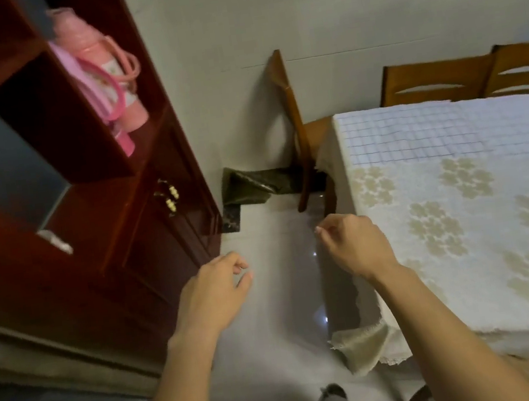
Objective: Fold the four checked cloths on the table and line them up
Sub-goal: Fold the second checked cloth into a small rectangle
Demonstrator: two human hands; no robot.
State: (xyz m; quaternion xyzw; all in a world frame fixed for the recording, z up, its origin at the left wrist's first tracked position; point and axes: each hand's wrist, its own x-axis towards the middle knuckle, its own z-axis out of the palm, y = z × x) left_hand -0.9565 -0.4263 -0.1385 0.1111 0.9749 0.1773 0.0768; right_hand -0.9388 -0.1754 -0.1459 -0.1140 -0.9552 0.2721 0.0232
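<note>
Head view: a white checked cloth (443,131) lies spread flat on the far part of the table (470,273). Both hands hang off the table's left edge, above the floor (275,334). The left hand (216,292) and right hand (354,243) are loosely curled, holding nothing.

White checked cloth (450,126) flat on table (477,323).

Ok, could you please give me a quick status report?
Both hands, left and right, empty, off the table. Checked cloth flat, unfolded. Nothing in the way.
</note>
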